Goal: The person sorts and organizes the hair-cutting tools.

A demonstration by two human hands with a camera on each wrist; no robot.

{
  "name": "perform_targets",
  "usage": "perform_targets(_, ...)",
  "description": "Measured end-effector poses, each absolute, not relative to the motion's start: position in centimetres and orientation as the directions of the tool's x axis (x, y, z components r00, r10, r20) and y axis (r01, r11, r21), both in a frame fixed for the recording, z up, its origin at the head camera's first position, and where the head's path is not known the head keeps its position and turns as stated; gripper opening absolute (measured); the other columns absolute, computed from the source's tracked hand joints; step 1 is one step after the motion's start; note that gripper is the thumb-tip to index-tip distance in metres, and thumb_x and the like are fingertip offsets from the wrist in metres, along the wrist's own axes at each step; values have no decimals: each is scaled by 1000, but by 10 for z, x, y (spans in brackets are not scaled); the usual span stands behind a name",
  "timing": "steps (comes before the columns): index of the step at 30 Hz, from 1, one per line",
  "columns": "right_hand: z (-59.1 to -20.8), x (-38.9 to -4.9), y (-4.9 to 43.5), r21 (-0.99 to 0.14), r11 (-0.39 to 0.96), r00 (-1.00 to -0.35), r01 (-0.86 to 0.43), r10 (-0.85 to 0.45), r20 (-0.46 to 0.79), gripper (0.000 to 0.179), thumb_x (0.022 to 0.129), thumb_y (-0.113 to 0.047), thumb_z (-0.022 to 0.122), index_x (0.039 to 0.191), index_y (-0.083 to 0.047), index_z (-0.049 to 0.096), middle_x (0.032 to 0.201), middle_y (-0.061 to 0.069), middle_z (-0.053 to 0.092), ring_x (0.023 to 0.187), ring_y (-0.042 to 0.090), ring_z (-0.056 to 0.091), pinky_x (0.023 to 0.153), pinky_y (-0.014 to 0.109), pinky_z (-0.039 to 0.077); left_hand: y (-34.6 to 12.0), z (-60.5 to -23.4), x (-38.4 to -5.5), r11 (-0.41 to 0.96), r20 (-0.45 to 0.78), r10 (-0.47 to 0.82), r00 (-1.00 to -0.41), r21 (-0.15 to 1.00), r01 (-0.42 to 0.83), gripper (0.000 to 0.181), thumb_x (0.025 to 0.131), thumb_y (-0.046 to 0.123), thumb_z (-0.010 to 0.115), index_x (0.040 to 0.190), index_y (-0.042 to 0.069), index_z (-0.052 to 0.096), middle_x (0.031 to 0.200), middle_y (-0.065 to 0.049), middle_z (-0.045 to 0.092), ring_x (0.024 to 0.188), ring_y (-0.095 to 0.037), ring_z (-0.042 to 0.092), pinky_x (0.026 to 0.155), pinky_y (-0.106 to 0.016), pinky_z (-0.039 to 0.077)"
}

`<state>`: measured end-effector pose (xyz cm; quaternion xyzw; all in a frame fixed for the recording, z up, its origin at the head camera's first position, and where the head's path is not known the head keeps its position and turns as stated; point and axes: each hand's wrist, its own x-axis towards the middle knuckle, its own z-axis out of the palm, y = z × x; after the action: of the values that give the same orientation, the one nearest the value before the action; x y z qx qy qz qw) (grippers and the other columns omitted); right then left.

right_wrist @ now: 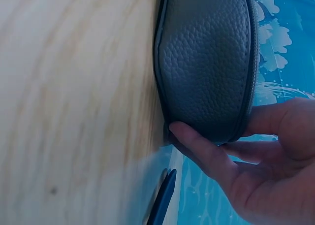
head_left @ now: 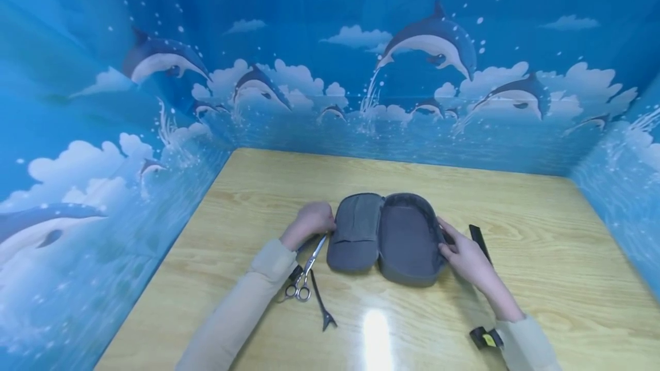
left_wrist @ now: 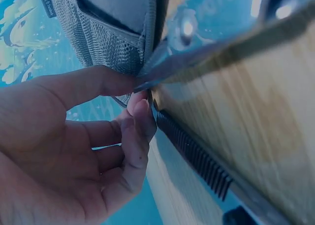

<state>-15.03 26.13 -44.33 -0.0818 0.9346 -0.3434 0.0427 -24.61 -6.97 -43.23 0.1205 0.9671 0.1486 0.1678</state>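
A grey leather-look zip case [head_left: 407,239] lies unfolded on the table, its pocketed lid [head_left: 356,225] to the left and its deeper half to the right. My left hand [head_left: 313,221] pinches the lid's outer edge beside a mesh pocket [left_wrist: 110,43]. Metal scissors [head_left: 309,265] lie just below that hand, blade tip close to the thumb in the left wrist view. A dark comb [left_wrist: 192,153] is beside the fingers. On the opposite side my right hand [head_left: 466,256] grips the deep half's side wall [right_wrist: 206,62], thumb and fingers around its edge.
A slim black clip [head_left: 319,299] with a forked end lies near the scissors. Right of the case are a long black item [head_left: 479,239] and a small black object with a yellow mark [head_left: 483,338]. Dolphin-printed blue sheets [head_left: 319,130] surround the wooden table [head_left: 541,233].
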Motion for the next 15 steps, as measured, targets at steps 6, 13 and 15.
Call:
perform_targets(6,-443,-146,263,-653,749,-981,-113,-186,-44,61,101,-1,53,156,6,26,144,42,40,113,52,62,88,54,57,-69,-432,-242,934,-289,281,-915,301,192,44,90,17,69,52,18,47,51,7,41,50,-11,37,47,-24,30)
perform_targets(13,-442,-144,262,-653,750,-982,-105,-181,-49,62,101,-2,54,156,5,26,146,40,39,113,52,62,78,44,60,-68,-428,-241,944,-326,265,-908,280,175,41,90,18,67,53,16,50,51,6,44,49,-12,39,48,-24,32)
perform_targets(15,-442,-144,262,-646,756,-983,-105,-179,-51,63,101,-3,55,156,5,27,147,40,38,113,51,62,73,40,59,-68,-428,-242,944,-339,264,-903,284,169,43,91,17,65,52,16,48,50,6,41,47,-11,37,47,-23,31)
